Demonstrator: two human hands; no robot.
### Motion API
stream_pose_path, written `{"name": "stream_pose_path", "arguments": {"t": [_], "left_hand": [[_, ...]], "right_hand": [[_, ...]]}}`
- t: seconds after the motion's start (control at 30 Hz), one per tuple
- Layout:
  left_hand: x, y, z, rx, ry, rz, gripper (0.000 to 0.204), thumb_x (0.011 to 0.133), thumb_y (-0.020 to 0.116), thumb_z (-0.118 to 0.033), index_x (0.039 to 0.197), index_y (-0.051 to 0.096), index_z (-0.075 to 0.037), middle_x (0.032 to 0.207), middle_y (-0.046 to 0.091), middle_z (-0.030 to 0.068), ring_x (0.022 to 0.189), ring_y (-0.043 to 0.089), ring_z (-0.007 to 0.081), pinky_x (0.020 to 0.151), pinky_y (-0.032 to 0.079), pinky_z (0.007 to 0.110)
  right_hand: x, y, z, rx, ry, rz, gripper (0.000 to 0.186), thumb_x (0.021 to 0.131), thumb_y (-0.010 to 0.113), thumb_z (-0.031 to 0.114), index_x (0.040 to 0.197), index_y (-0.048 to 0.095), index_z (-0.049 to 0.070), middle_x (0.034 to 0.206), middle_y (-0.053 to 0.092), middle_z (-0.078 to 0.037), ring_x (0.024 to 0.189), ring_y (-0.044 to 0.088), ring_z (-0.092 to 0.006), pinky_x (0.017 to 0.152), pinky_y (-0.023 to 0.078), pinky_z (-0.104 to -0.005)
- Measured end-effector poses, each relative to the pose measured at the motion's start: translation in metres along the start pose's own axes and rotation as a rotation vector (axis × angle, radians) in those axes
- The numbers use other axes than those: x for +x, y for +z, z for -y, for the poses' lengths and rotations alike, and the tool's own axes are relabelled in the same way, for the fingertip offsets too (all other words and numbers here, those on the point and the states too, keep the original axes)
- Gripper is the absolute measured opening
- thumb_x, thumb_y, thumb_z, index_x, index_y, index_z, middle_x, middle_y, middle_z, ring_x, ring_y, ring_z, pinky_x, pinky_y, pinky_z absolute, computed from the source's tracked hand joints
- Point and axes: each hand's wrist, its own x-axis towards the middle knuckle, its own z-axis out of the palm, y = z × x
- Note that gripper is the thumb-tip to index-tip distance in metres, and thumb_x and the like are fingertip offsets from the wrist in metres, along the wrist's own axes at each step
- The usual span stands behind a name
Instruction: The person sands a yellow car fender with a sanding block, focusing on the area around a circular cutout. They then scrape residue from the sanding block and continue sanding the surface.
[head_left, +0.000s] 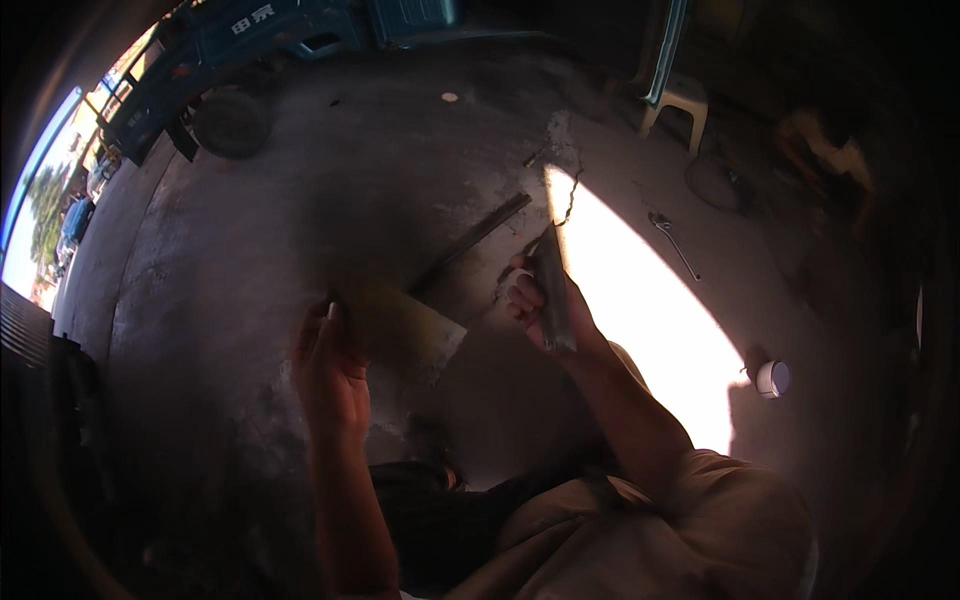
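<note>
My left hand (335,365) is closed on the edge of a flat, yellowish sheet-like piece (415,328); its kind is hard to tell in the dim light. The thumb lies on the near side of that piece. To the right, my right hand (528,300) grips a narrow, flat grey strip (553,285), held tilted close to upright, with fingers curled around its left side. The two held pieces are apart. Beyond them a long dark bar (475,240) lies slantwise on the concrete floor.
A wrench-like tool (676,245) and a white round container (773,379) are on the floor at right. A beige stool (682,108) stands at far right, near a dim crouching person (835,150). A blue truck (300,35) is at far left. Sunlight (640,310) crosses the floor.
</note>
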Motion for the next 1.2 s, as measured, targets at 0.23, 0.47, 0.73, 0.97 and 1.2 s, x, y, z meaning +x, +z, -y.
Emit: {"name": "stream_pose_path", "arguments": {"t": [0.23,0.47,0.73,0.97,1.2], "left_hand": [[-0.029,0.028,0.029,0.082,-0.198,0.165,0.018,0.103,0.059,-0.015,0.114,0.065,-0.003,0.094,0.066,0.0003,0.086,0.061,0.0067,0.073,0.047,0.024],[-0.014,0.008,0.002,0.363,0.098,0.085,0.018,0.100,0.059,-0.015,0.107,0.068,0.000,0.095,0.066,0.0003,0.088,0.060,0.0082,0.080,0.046,0.026],[-0.017,0.014,0.012,0.999,0.351,-0.024,0.018,0.102,0.056,-0.018,0.103,0.064,-0.002,0.078,0.062,0.0051,0.069,0.055,0.0119,0.064,0.044,0.031],[-0.013,0.016,0.020,1.151,0.452,-0.187,0.016,0.102,0.058,-0.021,0.107,0.062,-0.006,0.066,0.062,0.0108,0.055,0.061,0.0227,0.053,0.044,0.037],[-0.014,0.014,0.021,1.141,0.493,-0.156,0.014,0.102,0.060,-0.020,0.105,0.062,-0.007,0.066,0.062,0.0098,0.053,0.061,0.0215,0.052,0.044,0.036]], "right_hand": [[0.032,0.041,-0.020,0.172,-0.106,0.465,0.037,0.106,0.051,0.033,0.137,0.054,0.012,0.074,0.053,0.005,0.095,0.060,-0.0135,0.116,0.034,-0.0584],[0.024,0.064,-0.010,0.198,-0.100,0.572,0.033,0.107,0.048,0.029,0.138,0.055,0.018,0.073,0.065,0.009,0.138,0.051,-0.0224,0.117,0.019,-0.0739],[0.011,0.089,-0.010,0.069,-0.156,0.648,0.023,0.109,0.046,0.027,0.124,0.059,0.017,0.073,0.065,0.008,0.145,0.043,-0.0281,0.118,0.016,-0.0718],[-0.001,0.083,-0.036,0.444,-0.029,0.465,0.017,0.105,0.051,0.026,0.117,0.055,0.015,0.088,0.064,0.006,0.129,0.054,-0.0253,0.124,0.022,-0.0558],[-0.005,0.104,-0.042,0.547,0.091,0.457,0.017,0.105,0.052,0.028,0.116,0.049,0.015,0.083,0.056,0.005,0.101,0.056,-0.0190,0.119,0.035,-0.0481]]}}
